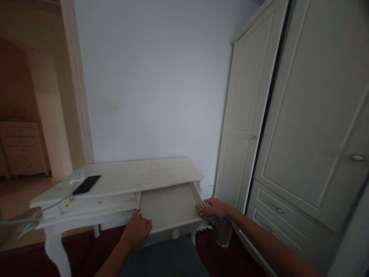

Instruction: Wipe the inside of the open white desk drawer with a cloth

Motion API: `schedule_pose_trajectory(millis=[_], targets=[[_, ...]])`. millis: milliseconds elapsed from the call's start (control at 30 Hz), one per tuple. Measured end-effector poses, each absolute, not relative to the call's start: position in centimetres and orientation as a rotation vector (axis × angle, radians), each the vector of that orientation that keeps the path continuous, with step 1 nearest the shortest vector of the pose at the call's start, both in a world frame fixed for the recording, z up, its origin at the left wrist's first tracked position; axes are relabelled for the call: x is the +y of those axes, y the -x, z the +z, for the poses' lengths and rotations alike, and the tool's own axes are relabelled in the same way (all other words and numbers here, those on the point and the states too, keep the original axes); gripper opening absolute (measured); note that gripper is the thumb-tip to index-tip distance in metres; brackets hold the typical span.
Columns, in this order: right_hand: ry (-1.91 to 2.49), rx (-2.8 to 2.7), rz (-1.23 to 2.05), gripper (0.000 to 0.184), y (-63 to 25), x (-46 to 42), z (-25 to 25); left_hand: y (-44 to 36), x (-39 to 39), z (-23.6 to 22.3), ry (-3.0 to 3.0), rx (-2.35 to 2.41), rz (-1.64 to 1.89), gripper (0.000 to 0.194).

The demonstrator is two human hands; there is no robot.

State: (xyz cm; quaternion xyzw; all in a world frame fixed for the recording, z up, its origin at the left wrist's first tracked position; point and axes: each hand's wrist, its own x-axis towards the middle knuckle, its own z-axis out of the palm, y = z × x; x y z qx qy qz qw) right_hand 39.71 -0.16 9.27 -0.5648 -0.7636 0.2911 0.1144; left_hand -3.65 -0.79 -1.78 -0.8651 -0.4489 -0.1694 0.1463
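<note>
Wardrobe (245,115): it is white, and stands to the right of the desk.
Desk (144,173): it is white, with worn paint along the front.
Drawer (170,204): it is pulled out from the desk, in front of me.
Left hand (138,229): my fingers touch the drawer's left front corner; I cannot tell if they grip it.
Right hand (216,207): my fingers are closed on the patterned cloth.
Phone (87,184): it lies on the desk's left part.
Patterned cloth (202,208): it is bunched, at the drawer's right side.

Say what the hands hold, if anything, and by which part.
The right hand holds a patterned cloth by a bunched part; the left hand touches the drawer.
</note>
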Motion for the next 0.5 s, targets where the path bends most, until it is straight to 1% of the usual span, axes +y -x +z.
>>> schedule_pose_trajectory(millis=[67, 100, 133, 167, 267, 367, 433, 500], targets=[[1.658, -2.335, 0.350, 0.055, -37.3, -2.0, 8.8, 3.4, -0.8, -1.9, 2.422, -1.348, -0.480, 0.049], [1.622, -2.383, 0.209, 0.059, -35.5, -2.8, 8.4, 3.4, -0.8, -1.9, 2.406, -1.360, -0.464, 0.050], [1.569, -2.413, 0.140, 0.062, -33.5, -3.5, 8.1, 3.3, -0.8, -2.0, 2.412, -1.350, -0.440, 0.050], [1.532, -2.430, 0.140, 0.066, -31.2, -4.0, 7.7, 3.4, -0.8, -2.0, 2.425, -1.338, -0.414, 0.049], [1.440, -2.449, 0.146, 0.068, -23.7, -5.0, 6.7, 4.0, -0.6, -2.2, 2.447, -1.338, -0.337, 0.047], [1.381, -2.474, 0.147, 0.068, -17.9, -5.4, 6.3, 4.7, -0.4, -2.4, 2.484, -1.350, -0.334, 0.039], [1.374, -2.467, 0.152, 0.069, -16.6, -5.5, 6.1, 4.9, -0.3, -2.6, 2.509, -1.327, -0.350, 0.035], [1.362, -2.454, 0.188, 0.071, -17.8, -5.5, 6.1, 4.8, -0.4, -2.7, 2.495, -1.312, -0.357, 0.035]])
